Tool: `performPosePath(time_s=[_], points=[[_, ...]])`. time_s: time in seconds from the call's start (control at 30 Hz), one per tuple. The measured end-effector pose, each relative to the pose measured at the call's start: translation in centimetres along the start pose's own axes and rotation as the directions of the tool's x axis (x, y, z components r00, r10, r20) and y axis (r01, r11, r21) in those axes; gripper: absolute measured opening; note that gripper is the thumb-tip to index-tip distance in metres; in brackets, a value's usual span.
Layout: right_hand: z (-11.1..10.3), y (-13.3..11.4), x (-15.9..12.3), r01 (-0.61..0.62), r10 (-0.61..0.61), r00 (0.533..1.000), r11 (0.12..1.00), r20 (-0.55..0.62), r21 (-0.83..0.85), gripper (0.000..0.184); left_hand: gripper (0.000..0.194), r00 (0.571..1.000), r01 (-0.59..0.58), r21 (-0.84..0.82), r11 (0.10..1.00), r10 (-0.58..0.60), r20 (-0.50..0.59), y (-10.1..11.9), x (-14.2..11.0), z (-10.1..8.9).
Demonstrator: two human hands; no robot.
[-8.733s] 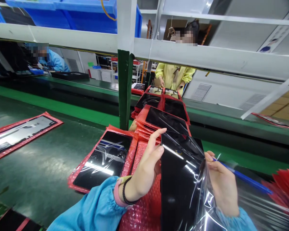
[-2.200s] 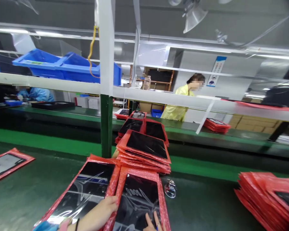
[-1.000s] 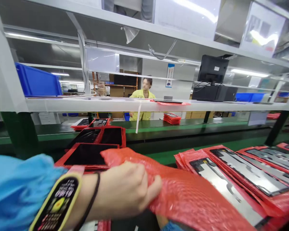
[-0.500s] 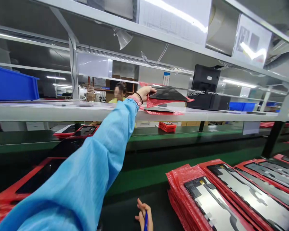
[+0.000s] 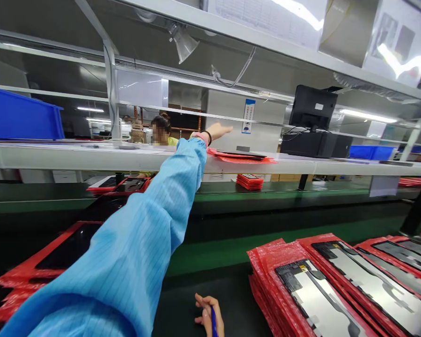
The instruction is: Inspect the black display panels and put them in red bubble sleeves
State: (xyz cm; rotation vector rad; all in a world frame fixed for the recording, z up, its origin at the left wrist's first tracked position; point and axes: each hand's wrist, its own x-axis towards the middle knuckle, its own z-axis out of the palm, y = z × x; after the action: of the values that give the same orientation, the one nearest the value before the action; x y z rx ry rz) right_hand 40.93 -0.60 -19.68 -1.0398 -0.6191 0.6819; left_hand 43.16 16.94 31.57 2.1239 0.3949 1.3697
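My left hand (image 5: 218,131), at the end of a blue sleeve, reaches over the white shelf (image 5: 143,159) with its fingers stretched out and nothing in them. Just below and to its right, a thin dark panel (image 5: 247,154) lies on red bubble-wrap bags (image 5: 236,159) on the shelf. At the bottom of the view my right hand (image 5: 210,314) is closed around a blue pen (image 5: 214,323), above the dark bench. To its right stand stacks of red bubble-wrap bags (image 5: 266,267) topped by silver-and-black screen panels (image 5: 312,295).
More red bags with dark screens (image 5: 68,248) lie at the left. A blue bin (image 5: 23,114) and a monitor (image 5: 313,107) stand on the shelf. Beyond it sits a person in yellow (image 5: 171,140). A small red stack (image 5: 249,181) is on the far bench.
My left hand has let go of the dark panel, which now lies flat on the red bags on the shelf. My right hand still holds the pen.
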Motion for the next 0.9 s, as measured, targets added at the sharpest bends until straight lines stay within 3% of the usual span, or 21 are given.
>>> performPosePath(time_s=[0.1,0.2,0.27,0.33,0.4,0.47,0.5,0.53,0.57,0.7,0.8,0.9], points=[[-0.1,-0.7,-0.2,-0.037,0.038,0.998,0.999,0.054,-0.015,0.057,0.055,0.998,0.043,0.115,0.992,-0.038,-0.042,1.1,-1.3,-2.1],[-0.1,-1.9,-0.9,-0.08,0.086,0.986,0.996,0.146,-0.05,0.056,0.062,0.999,-0.014,0.189,0.982,0.021,-0.038,2.9,-6.5,-5.1],[-0.2,-2.7,-1.4,-0.103,0.12,0.969,0.991,0.216,-0.086,0.051,0.054,0.985,-0.169,0.194,0.966,0.162,0.054,4.4,-12.4,-7.6],[-0.2,-3.2,-1.9,-0.121,0.152,0.952,0.984,0.268,-0.128,0.048,0.04,0.968,-0.229,0.138,0.964,0.211,0.133,5.7,-19.4,-10.6],[-0.2,-3.4,-2.2,-0.13,0.173,0.944,0.978,0.28,-0.164,0.049,0.028,0.982,-0.144,0.096,0.985,0.13,0.137,6.1,-26.8,-14.0],[-0.2,-3.3,-2.4,-0.137,0.186,0.946,0.972,0.266,-0.192,0.053,0.018,0.969,0.136,0.137,0.981,-0.16,0.186,5.2,-33.9,-17.4],[-0.2,-3.2,-2.4,-0.142,0.192,0.948,0.969,0.253,-0.203,0.055,0.016,0.923,0.312,0.158,0.937,-0.338,0.182,4.2,-37.1,-19.1],[0.0,-3.2,-2.4,-0.147,0.197,0.951,0.966,0.237,-0.214,0.057,0.014,0.838,0.504,0.16,0.849,-0.525,0.147,2.9,-40.2,-20.6],[0.2,-3.2,-2.6,-0.152,0.203,0.954,0.963,0.223,-0.224,0.06,0.014,0.715,0.68,0.128,0.722,-0.692,0.098,1.4,-43.0,-22.0],[2.7,-3.8,-4.7,-0.166,0.202,0.956,0.97,0.214,-0.177,0.067,0.017,0.463,0.886,0.016,0.463,-0.886,0.001,-4.5,-52.0,-25.4],[6.3,-4.2,-8.3,-0.185,0.219,0.911,0.974,0.35,-0.129,0.042,0.019,0.35,0.931,-0.1,0.35,-0.936,-0.013,-7.1,-56.0,-25.6],[10.0,-4.0,-12.3,-0.191,0.267,0.849,0.959,0.456,-0.208,0.036,0.03,0.312,0.935,-0.173,0.311,-0.95,-0.02,-7.9,-58.3,-24.9]])
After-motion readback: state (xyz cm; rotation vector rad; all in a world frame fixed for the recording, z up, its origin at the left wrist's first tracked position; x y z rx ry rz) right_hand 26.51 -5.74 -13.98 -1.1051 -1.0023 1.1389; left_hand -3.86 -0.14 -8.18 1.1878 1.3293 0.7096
